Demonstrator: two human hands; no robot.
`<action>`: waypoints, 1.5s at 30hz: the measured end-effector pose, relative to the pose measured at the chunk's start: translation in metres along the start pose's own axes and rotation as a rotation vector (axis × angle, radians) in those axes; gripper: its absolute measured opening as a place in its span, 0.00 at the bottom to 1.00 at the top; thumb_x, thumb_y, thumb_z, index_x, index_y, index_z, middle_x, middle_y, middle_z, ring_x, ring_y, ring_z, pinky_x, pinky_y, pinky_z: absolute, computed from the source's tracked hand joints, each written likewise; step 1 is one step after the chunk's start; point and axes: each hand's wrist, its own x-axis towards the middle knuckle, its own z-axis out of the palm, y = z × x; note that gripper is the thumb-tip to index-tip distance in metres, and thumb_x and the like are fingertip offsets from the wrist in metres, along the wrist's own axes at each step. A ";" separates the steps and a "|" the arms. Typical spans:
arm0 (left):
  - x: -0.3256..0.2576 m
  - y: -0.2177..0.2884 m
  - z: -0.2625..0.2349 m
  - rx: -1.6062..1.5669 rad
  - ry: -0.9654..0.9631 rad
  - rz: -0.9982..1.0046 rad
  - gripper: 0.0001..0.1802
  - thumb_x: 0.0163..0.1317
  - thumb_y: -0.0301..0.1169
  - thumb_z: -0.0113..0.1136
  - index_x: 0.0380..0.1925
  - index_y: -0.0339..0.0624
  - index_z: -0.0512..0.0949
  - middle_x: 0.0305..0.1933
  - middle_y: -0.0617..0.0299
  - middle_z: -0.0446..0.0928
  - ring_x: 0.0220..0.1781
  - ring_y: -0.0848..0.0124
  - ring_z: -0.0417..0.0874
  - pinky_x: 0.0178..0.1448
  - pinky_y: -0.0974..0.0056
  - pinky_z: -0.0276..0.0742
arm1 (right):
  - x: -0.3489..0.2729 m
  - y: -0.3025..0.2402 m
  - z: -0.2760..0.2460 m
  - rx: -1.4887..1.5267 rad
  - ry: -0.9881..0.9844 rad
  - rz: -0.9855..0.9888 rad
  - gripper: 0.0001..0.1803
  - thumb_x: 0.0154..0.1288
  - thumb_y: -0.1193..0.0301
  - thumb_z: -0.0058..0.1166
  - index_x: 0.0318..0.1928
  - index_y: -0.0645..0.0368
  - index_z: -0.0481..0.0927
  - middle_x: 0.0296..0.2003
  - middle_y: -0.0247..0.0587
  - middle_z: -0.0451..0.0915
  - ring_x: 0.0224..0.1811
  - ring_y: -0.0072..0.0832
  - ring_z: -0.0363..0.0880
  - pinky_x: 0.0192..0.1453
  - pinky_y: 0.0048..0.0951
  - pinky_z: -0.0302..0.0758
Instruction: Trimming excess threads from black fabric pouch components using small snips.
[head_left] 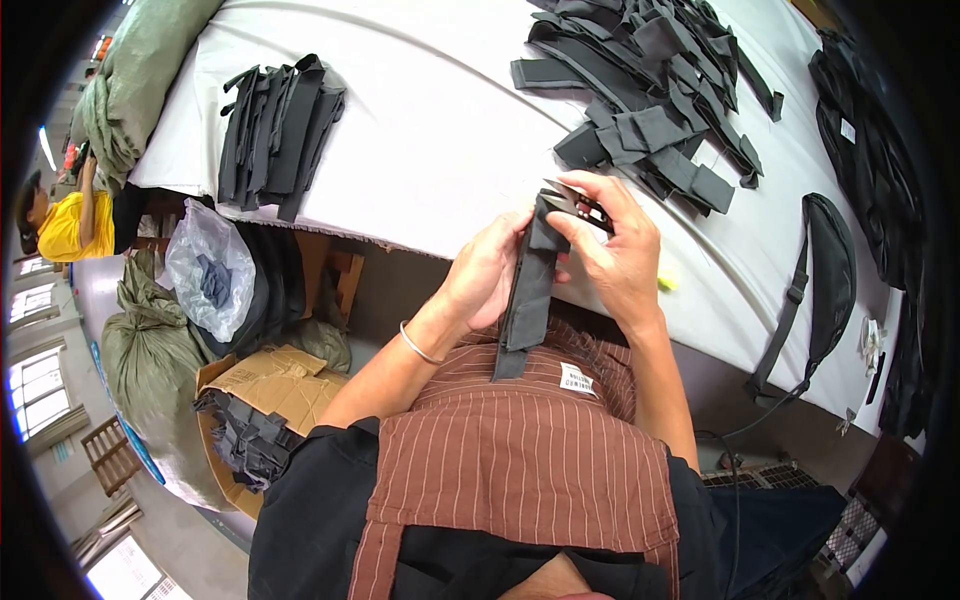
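My left hand (482, 268) is closed on a folded black fabric strip (528, 300), which hangs down over my apron at the table's front edge. A pair of thread snips (592, 213) is held in my right hand (622, 250), with its pointed blades at the strip's upper end. Whether the blades touch the cloth I cannot tell. Beyond my right hand lies a loose heap of black fabric strips (640, 130). Farther left on the table, more strips lie side by side in a neater stack (275, 135).
The white-covered table (430, 130) spans the far side. A black waist bag (828, 280) lies at its right. Below left are a cardboard box (275, 385) of black pieces, a clear plastic bag (210, 265) and green sacks (150, 350). A person in yellow (80, 225) is far left.
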 end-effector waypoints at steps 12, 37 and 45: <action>-0.003 0.005 0.004 0.146 -0.046 0.107 0.28 0.75 0.36 0.38 0.73 0.48 0.52 0.46 0.60 0.73 0.45 0.71 0.78 0.50 0.60 0.82 | -0.007 0.015 -0.010 0.183 -0.129 0.084 0.08 0.54 0.73 0.65 0.33 0.59 0.79 0.24 0.35 0.75 0.25 0.24 0.74 0.30 0.26 0.70; 0.004 0.028 -0.005 0.229 0.274 0.173 0.12 0.67 0.35 0.56 0.33 0.36 0.74 0.32 0.52 0.80 0.30 0.69 0.84 0.32 0.67 0.81 | -0.024 0.001 -0.013 -0.298 -0.119 -0.175 0.14 0.54 0.70 0.63 0.44 0.53 0.80 0.31 0.35 0.78 0.31 0.32 0.75 0.37 0.31 0.67; 0.002 0.024 -0.006 0.194 0.212 0.183 0.15 0.66 0.37 0.54 0.37 0.32 0.76 0.32 0.50 0.81 0.32 0.67 0.84 0.37 0.65 0.82 | -0.036 0.000 0.000 -0.293 -0.045 -0.197 0.10 0.53 0.71 0.64 0.38 0.52 0.83 0.26 0.32 0.77 0.28 0.31 0.71 0.34 0.30 0.63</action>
